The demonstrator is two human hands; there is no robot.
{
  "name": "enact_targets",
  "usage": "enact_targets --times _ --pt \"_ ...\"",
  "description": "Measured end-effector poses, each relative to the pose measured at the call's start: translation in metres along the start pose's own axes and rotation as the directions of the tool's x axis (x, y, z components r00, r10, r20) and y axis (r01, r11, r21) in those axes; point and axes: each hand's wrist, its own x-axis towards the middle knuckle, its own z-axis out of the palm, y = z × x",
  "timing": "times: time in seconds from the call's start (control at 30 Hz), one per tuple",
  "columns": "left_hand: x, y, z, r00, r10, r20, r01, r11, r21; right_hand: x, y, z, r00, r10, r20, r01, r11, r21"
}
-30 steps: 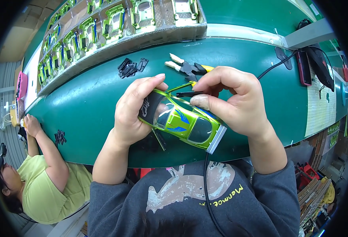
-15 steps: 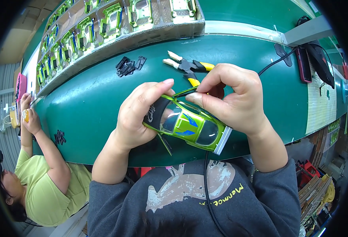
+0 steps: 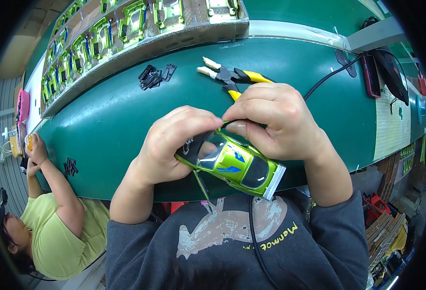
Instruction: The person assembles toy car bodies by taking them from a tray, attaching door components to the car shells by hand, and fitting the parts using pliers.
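Note:
A green toy car (image 3: 234,159) with blue flame marks, dark windows and a grey rear spoiler is held above the table edge. My left hand (image 3: 167,142) is closed round its black-topped front end, thumb underneath out of sight. My right hand (image 3: 275,121) pinches the car's far-side door (image 3: 226,124), of which only a dark and green bit shows between the fingers. A finger of that hand wears a tan covering. The near-side door (image 3: 201,183) hangs swung out. Pliers (image 3: 227,76) with yellow-and-black handles and whitish wrapped jaws lie just beyond my right hand.
A carton (image 3: 145,50) of green car bodies stands at the back left. Black plastic parts (image 3: 155,77) lie before it, another small pile (image 3: 70,166) farther left. A co-worker (image 3: 60,232) sits at the left. A phone (image 3: 371,77) and black cable (image 3: 331,75) are at the right.
The car's rear has swung slightly toward me. My right fingers have moved in toward the left fingertips at the far-side door, covering more of it. The co-worker's hands have shifted.

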Motion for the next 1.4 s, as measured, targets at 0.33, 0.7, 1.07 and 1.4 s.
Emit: enact_targets --times 0.33,0.7,1.07,1.4 --pt "0.0 0.004 -0.026 0.988 -0.15 0.044 0.156 0.964 -0.215 0.014 -0.009 0.003 0.847 0.488 0.212 -0.516 0.658 0.547" --pt "0.005 0.02 -0.017 0.974 -0.055 0.219 0.032 0.994 0.106 -0.001 -0.006 0.01 0.978 0.196 0.064 -0.206 0.954 0.219" --pt "-0.004 0.012 -0.015 0.97 -0.244 0.019 0.241 0.935 -0.262 0.007 -0.001 -0.007 0.995 -0.092 -0.033 0.094 0.992 0.081" --pt "-0.007 0.001 -0.007 0.692 -0.639 0.337 0.392 -0.059 -0.918 0.007 0.001 0.023 0.95 -0.285 -0.126 0.225 0.907 -0.355"
